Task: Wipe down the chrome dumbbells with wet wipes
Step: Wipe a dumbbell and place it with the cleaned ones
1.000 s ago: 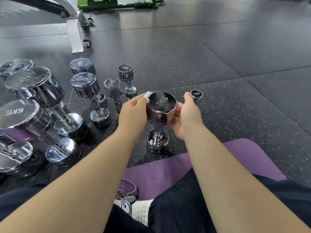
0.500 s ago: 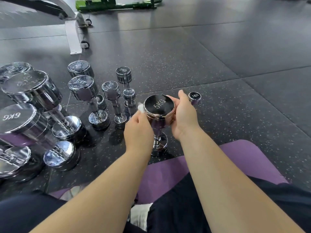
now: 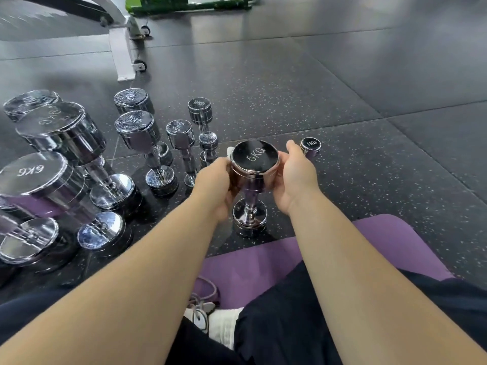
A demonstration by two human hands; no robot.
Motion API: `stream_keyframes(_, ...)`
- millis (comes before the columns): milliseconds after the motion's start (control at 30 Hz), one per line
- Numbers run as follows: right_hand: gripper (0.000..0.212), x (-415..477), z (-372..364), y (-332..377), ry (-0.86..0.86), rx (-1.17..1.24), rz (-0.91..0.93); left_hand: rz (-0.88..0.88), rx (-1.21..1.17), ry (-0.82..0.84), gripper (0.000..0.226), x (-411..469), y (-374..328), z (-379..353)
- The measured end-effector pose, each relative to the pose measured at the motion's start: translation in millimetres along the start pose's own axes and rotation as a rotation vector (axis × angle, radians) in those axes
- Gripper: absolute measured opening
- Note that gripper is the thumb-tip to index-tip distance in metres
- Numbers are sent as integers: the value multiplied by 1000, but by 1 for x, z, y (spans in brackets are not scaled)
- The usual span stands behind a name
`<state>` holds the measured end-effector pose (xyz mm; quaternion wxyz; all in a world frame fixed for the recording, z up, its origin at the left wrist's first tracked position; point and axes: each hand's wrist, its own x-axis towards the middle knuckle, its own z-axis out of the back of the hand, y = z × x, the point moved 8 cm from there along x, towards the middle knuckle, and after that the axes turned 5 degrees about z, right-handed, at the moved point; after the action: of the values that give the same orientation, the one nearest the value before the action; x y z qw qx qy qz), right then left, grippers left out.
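A chrome 5KG dumbbell (image 3: 253, 159) stands upright on the dark floor just beyond a purple mat. My left hand (image 3: 214, 183) is wrapped round the left side of its top head and holds a white wet wipe (image 3: 229, 152) against the chrome; only a corner of the wipe shows. My right hand (image 3: 295, 173) grips the right side of the same head, thumb up by the rim. A small 1KG dumbbell (image 3: 311, 146) stands just behind my right hand.
Several chrome dumbbells stand upright to the left, among them a 6KG one (image 3: 31, 175) and a 2KG one (image 3: 180, 133). The purple mat (image 3: 382, 241) lies under my legs. A white bench frame (image 3: 122, 51) and green equipment (image 3: 184, 3) stand farther back.
My left hand has slid round the side of the 5KG head with the wipe, more of the wipe is hidden. My right hand keeps its grip. The view has shifted slightly.
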<state>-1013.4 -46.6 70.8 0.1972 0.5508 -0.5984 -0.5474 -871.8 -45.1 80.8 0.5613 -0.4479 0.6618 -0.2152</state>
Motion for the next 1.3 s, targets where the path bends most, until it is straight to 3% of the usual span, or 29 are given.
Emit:
stream_keyframes(267,24,-10,5,2,57,-32,-40,87,110,-18,26,-17,13,9)
stream_keyframes(333,23,-12,4,-1,86,-40,-49,-102,237,-91,30,-25,-2,8)
stream_keyframes(433,26,-11,7,-5,111,-7,-58,-643,742,-63,28,-55,-25,-23)
stream_keyframes(500,33,-11,5,-4,149,53,-59,-743,995,-45,40,-53,-11,-28)
stream_keyframes(567,36,-12,0,-3,168,117,-58,-645,893,-123,48,-43,-4,-9)
stream_keyframes(700,29,-14,-10,-13,231,161,-70,-306,520,-85,9,-22,3,13)
stream_keyframes(800,63,-11,-18,-23,392,56,-11,-241,291,-59,14,-15,-12,19)
stream_keyframes(900,56,-5,-26,-36,400,-348,163,-223,410,56,40,-12,-27,17)
stream_keyframes(967,34,-1,-32,-51,402,-617,201,-230,645,52,71,-13,-39,24)
stream_keyframes(1033,26,5,-32,-56,367,-904,238,-306,941,4,69,-19,-52,31)
stream_keyframes(1100,27,11,-25,-50,296,-938,285,-366,1064,-65,57,-27,-65,39)
stream_keyframes(1233,12,5,-39,-37,331,-918,464,-435,863,-180,50,-31,-83,62)
stream_keyframes(1300,23,3,-50,-42,405,-1014,537,-281,590,-108,36,-23,-71,74)
